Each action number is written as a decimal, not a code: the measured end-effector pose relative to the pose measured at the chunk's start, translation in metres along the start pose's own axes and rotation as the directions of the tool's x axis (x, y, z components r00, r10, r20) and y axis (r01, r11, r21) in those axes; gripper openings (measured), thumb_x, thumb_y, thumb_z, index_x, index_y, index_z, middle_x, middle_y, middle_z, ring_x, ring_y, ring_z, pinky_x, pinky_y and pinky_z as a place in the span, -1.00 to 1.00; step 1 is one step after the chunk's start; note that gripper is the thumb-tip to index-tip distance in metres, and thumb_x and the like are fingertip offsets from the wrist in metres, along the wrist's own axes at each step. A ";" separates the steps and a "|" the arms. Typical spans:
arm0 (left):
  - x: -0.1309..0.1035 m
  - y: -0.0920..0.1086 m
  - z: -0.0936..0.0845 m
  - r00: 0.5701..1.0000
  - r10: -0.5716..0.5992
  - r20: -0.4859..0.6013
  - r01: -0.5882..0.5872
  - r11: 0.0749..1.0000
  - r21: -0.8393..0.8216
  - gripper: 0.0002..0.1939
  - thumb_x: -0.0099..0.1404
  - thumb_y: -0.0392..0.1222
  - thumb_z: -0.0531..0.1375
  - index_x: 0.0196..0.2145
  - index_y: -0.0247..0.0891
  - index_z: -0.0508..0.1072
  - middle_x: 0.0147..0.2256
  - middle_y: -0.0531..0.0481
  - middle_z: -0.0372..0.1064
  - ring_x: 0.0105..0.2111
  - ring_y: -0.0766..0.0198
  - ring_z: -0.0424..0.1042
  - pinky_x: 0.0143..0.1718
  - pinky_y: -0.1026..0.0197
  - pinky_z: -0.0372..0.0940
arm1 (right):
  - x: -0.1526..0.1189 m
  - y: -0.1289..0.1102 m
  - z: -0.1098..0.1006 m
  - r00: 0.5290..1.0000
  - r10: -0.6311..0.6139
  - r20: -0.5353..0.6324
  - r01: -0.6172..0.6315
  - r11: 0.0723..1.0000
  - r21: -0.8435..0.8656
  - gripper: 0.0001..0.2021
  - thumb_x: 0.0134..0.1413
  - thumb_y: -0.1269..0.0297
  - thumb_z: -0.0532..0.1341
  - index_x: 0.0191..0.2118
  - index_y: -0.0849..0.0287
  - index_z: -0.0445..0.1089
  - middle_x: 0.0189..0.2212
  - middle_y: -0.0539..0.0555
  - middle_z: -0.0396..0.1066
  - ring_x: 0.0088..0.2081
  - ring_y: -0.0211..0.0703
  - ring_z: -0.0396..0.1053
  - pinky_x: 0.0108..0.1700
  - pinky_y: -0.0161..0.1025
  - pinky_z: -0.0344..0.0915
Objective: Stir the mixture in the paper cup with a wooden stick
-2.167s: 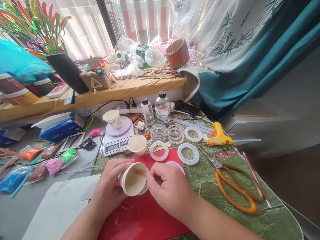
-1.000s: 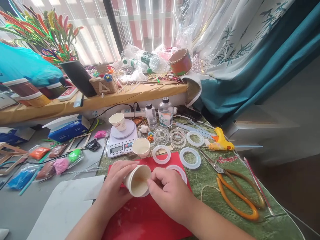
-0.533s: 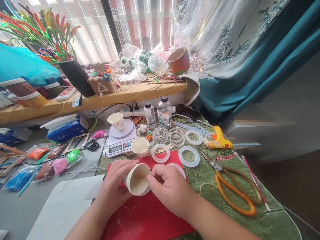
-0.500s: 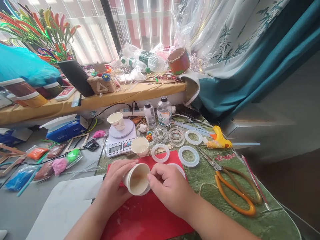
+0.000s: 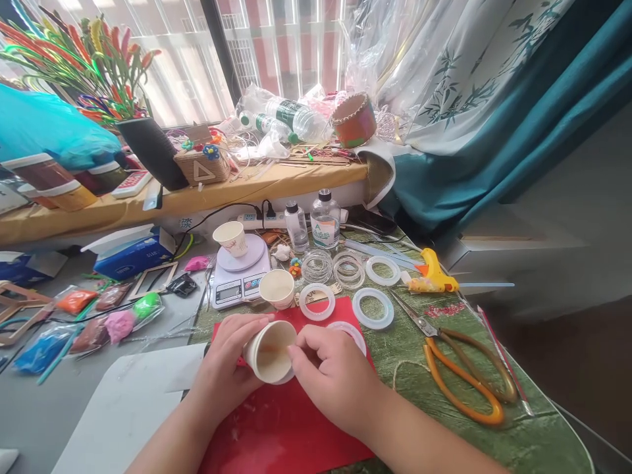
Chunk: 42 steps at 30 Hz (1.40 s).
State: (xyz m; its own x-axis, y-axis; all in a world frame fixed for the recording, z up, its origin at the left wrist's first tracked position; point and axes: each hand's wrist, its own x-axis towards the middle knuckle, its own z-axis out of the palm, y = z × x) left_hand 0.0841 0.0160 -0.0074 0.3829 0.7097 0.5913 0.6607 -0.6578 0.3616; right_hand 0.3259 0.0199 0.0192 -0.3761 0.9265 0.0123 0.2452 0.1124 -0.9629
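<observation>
My left hand (image 5: 230,359) is wrapped round a white paper cup (image 5: 274,376), tilted so its mouth faces me. It looks like more than one rim, perhaps cups stacked together. Pinched fingers of my right hand (image 5: 336,375) meet at the cup's right rim. A blurred brownish streak, possibly a thin stick, shows inside the cup near those fingertips; what they hold is not clear. Under both hands lies a red mat (image 5: 296,428). Just beyond stands another paper cup (image 5: 276,289), and a third paper cup (image 5: 230,238) rests on the digital scale (image 5: 241,273).
Ring-shaped silicone molds (image 5: 372,309) and clear bangles (image 5: 316,266) lie ahead. Two clear bottles (image 5: 324,220) stand behind them. To the right are orange-handled scissors (image 5: 464,375), a yellow glue gun (image 5: 433,271) and a pencil (image 5: 503,359). White sheets (image 5: 123,408) and bagged clay (image 5: 42,349) are left.
My right fingers have shifted slightly left at the cup's rim, and the brown streak inside looks more distinct. My left hand keeps its hold on the cup.
</observation>
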 end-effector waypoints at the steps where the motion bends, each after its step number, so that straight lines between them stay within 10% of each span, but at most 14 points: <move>1: 0.000 0.000 0.000 1.000 -0.006 0.002 0.006 1.000 0.003 -0.49 0.49 -0.08 0.39 0.30 -0.09 0.38 0.09 -0.19 0.61 0.07 0.02 0.60 0.07 0.02 0.54 | 0.000 0.000 0.000 0.999 -0.022 -0.032 0.021 0.999 -0.039 -0.72 0.33 0.19 0.19 -0.44 0.08 0.23 -0.55 -0.09 0.25 -0.49 -0.25 0.17 -0.40 -0.24 0.01; 20: 0.000 -0.001 -0.002 0.999 -0.050 0.009 0.049 0.998 0.033 -0.46 0.44 0.02 0.44 0.28 -0.08 0.44 0.05 -0.15 0.65 -0.01 0.02 0.63 0.03 0.04 0.53 | 0.003 0.003 0.000 0.998 0.067 0.017 -0.068 0.996 0.058 -0.73 0.30 0.19 0.20 -0.44 0.07 0.25 -0.55 -0.11 0.24 -0.49 -0.25 0.17 -0.42 -0.28 0.05; 32: -0.010 -0.006 0.001 0.994 -0.109 0.004 0.109 0.990 -0.084 -0.44 0.41 0.06 0.45 0.27 -0.02 0.43 0.04 -0.16 0.64 -0.02 -0.03 0.67 -0.06 0.01 0.58 | -0.002 0.003 0.000 0.946 -0.321 -0.045 0.314 0.941 -0.127 -0.69 0.38 0.32 0.19 -0.43 0.08 0.13 -0.50 -0.10 0.21 -0.45 -0.26 0.16 -0.35 -0.25 0.03; 38: -0.014 -0.010 0.001 0.988 -0.153 0.014 0.153 0.982 -0.112 -0.28 0.29 0.41 0.44 0.21 -0.04 0.46 -0.07 -0.12 0.62 -0.18 0.00 0.66 -0.17 0.04 0.57 | -0.003 0.000 -0.002 0.945 -0.317 -0.074 0.305 0.942 -0.140 -0.68 0.35 0.34 0.20 -0.43 0.07 0.10 -0.53 -0.12 0.15 -0.48 -0.26 0.10 -0.37 -0.24 -0.02; 42: -0.006 -0.004 -0.002 0.990 -0.139 0.021 0.140 0.981 -0.133 -0.42 0.39 0.31 0.37 0.19 -0.04 0.46 -0.07 -0.10 0.61 -0.20 0.03 0.66 -0.22 0.10 0.55 | -0.003 0.000 0.000 0.940 -0.335 -0.058 0.324 0.935 -0.144 -0.68 0.34 0.35 0.20 -0.43 0.07 0.09 -0.52 -0.11 0.17 -0.48 -0.27 0.11 -0.37 -0.25 -0.01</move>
State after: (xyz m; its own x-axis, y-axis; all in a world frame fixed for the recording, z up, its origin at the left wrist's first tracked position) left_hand 0.0778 0.0138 -0.0111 0.3008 0.7991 0.5205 0.6158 -0.5796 0.5338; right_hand 0.3274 0.0170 0.0187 -0.3838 0.8544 0.3502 0.2362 0.4575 -0.8573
